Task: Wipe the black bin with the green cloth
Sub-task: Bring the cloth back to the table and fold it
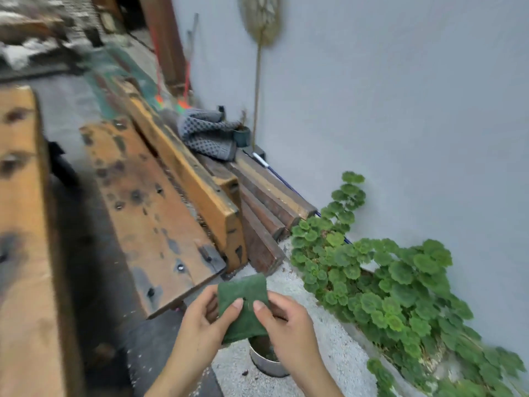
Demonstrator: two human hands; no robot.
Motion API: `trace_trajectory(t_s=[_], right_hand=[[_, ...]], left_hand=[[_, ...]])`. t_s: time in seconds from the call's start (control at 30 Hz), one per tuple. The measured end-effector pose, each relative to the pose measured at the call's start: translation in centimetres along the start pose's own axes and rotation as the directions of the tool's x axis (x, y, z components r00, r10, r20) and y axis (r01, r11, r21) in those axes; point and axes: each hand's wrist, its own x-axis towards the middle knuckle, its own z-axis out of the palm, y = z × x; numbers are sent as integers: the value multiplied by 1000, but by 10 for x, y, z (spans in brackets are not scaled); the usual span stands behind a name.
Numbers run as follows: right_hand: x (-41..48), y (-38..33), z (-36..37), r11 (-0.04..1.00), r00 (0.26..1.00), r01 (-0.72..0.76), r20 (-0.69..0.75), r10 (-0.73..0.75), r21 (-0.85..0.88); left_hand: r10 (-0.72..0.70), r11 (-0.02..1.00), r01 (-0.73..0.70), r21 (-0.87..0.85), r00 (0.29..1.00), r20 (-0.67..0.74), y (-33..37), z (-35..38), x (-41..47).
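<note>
So far I've only got the folded dark green cloth (242, 306) pinched between both hands (200, 313) (282, 316) near the worn wooden bench's (148, 224) front corner, no black bin in sight, wiping not started.

We hold our left hand (204, 313) and right hand (282, 319) close together, low in front of us. Both thumbs press on top, fingers curled under, pinching the green cloth (243, 306) between them.
</note>
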Motion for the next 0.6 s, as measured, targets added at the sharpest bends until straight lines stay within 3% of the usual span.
trace_trajectory(t_s=[0.17, 0.4, 0.5, 0.6], right_hand=[[-39, -40, 71, 903, 987, 158, 38, -156, -400], [-88, -70, 165, 974, 937, 91, 348, -13, -207], [-112, -83, 219, 948, 861, 201, 506, -51, -246], [-136, -102, 270, 854, 726, 389, 686, -54, -344]], left_hand=[[-12, 992, -14, -127, 979, -202, 18, -74, -57], [-47, 946, -39, -322, 966, -256, 9, -162, -142], [-9, 959, -68, -274, 962, -273, 3, -222, -194], [21, 983, -59, -174, 976, -218, 0, -286, -247]])
